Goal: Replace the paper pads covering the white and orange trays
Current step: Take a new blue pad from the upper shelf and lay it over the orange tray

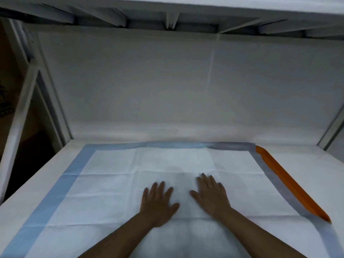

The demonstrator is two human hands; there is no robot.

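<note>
Both grips, left hand (158, 202) and right hand (211, 195), lie spread flat on the soft, light paper pad (104, 192); best pinched at its corners

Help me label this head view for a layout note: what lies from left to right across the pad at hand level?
Blue border of the pad → left hand → right hand → grey-looking right border of the pad → orange tray edge → white surface.
</note>
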